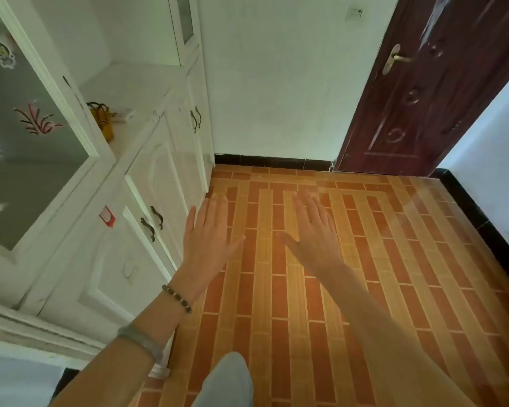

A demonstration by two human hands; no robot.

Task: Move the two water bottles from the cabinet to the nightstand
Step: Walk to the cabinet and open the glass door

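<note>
A white cabinet (147,183) runs along the left, its lower doors closed and an open counter niche above them. No water bottle and no nightstand show in this view. My left hand (209,233) is stretched out flat, palm down, fingers apart, just right of the cabinet's lower doors and holding nothing. My right hand (315,230) is held out the same way over the tiled floor, empty. Both hands hover in the air, touching nothing.
A small yellow basket (102,118) sits on the cabinet counter. A frosted glass door with flower stickers (27,136) fills the upper left. A dark red door (429,92) stands at the right of the white wall. Orange tiled floor (365,259) lies ahead.
</note>
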